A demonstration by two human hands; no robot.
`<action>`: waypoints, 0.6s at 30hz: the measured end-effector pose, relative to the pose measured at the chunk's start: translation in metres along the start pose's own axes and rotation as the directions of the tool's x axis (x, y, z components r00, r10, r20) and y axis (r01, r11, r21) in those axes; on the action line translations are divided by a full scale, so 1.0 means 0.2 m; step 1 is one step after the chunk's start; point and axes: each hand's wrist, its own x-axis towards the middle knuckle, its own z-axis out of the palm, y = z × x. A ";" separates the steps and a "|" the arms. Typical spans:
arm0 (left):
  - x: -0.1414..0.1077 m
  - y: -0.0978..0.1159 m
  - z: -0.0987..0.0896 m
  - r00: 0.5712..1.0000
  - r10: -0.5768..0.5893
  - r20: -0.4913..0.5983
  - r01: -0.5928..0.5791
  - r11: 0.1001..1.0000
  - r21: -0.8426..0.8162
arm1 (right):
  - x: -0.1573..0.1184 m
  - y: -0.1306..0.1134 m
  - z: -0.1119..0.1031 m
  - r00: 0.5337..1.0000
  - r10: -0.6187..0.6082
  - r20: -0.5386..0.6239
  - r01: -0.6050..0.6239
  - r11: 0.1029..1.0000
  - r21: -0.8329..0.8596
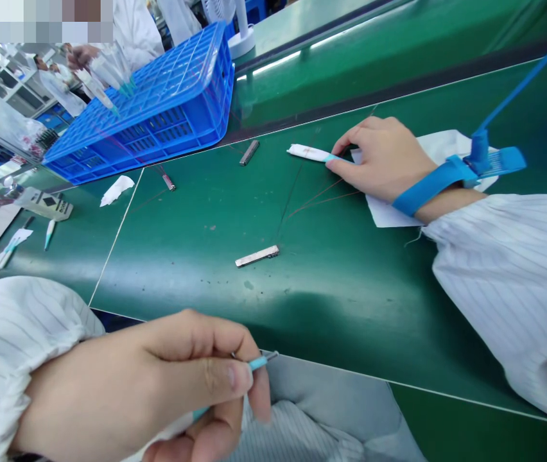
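My left hand [158, 385] is low at the near table edge, above my lap, its fingers pinching a slim teal-handled item with a metal tip [259, 363]. At the far right, my right hand [379, 157] wears a blue wrist strap [434, 185] and grips the teal end of a white strip [308, 153] on the green mat [350, 308]. A white sheet [389, 215] lies under that hand. Thin red wires [321, 200] trail across the mat beside it. A flat metal bar [257, 255] lies between my hands.
Two more metal pieces [249, 152] [168, 181] lie on the mat near a blue plastic crate [182, 109]. A co-worker's hand [81, 56] is beyond the crate beside white-and-teal items [110, 72]. A white fan [241, 29] stands further back, and a white scrap [117, 190] lies at left.
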 end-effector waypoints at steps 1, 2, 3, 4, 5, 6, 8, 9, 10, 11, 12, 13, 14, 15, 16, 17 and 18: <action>0.00 0.00 -0.01 0.999 0.016 -0.050 -0.009 0.990 0.141 | 0.00 0.00 0.00 1.000 -0.002 -0.003 0.002 1.000 0.001; 0.00 -0.01 -0.02 0.991 0.064 -0.117 -0.020 0.940 0.340 | 0.00 0.00 0.00 1.000 -0.005 -0.006 0.005 1.000 0.002; -0.01 -0.01 -0.03 0.973 0.135 -0.185 -0.005 0.821 0.570 | 0.00 0.00 0.01 1.000 -0.008 -0.011 0.008 1.000 0.002; -0.01 -0.01 -0.06 0.949 0.204 -0.240 0.059 0.633 0.772 | 0.00 0.00 0.01 1.000 -0.011 -0.016 0.011 1.000 0.001; -0.01 -0.02 -0.09 0.926 0.256 -0.279 0.158 0.408 0.899 | 0.00 0.00 0.02 1.000 -0.016 -0.021 0.016 1.000 0.001; 0.00 -0.02 -0.13 0.909 0.277 -0.311 0.266 0.190 0.945 | 0.01 0.01 0.02 0.999 -0.021 -0.026 0.021 1.000 0.002; 0.01 -0.02 -0.20 0.882 0.265 -0.390 0.434 -0.130 0.891 | 0.01 0.01 0.03 0.999 -0.030 -0.040 0.030 1.000 0.002; 0.01 -0.02 -0.23 0.872 0.252 -0.419 0.475 -0.232 0.849 | 0.01 0.02 0.04 0.998 -0.033 -0.047 0.033 0.999 0.003; 0.03 -0.02 -0.26 0.871 0.237 -0.431 0.488 -0.308 0.817 | 0.02 0.02 0.04 0.998 -0.037 -0.053 0.037 0.999 0.004; 0.04 -0.02 -0.28 0.873 0.218 -0.436 0.488 -0.366 0.793 | 0.02 0.02 0.05 0.997 -0.039 -0.061 0.039 0.999 0.004; 0.05 -0.01 -0.30 0.874 0.197 -0.445 0.486 -0.406 0.774 | 0.02 0.03 0.05 0.997 -0.041 -0.066 0.042 0.999 0.005; 0.06 -0.01 -0.31 0.873 0.183 -0.452 0.484 -0.432 0.761 | 0.02 0.03 0.05 0.997 -0.043 -0.071 0.044 0.999 0.005; 0.08 0.00 -0.32 0.873 0.172 -0.456 0.482 -0.445 0.755 | 0.02 0.03 0.05 0.996 -0.045 -0.074 0.046 0.999 0.005; 0.09 0.00 -0.32 0.873 0.165 -0.459 0.481 -0.450 0.753 | 0.02 0.03 0.05 0.996 -0.046 -0.076 0.046 0.999 0.006; 0.09 0.01 -0.33 0.875 0.157 -0.459 0.477 -0.452 0.754 | 0.02 0.02 0.05 0.996 -0.043 -0.077 0.044 0.999 0.007; 0.10 0.01 -0.33 0.878 0.148 -0.455 0.469 -0.455 0.757 | 0.01 0.02 0.05 0.996 -0.038 -0.076 0.039 0.999 0.009; 0.09 0.02 -0.34 0.881 0.141 -0.451 0.462 -0.456 0.761 | 0.01 0.01 0.04 0.997 -0.031 -0.074 0.032 0.999 0.011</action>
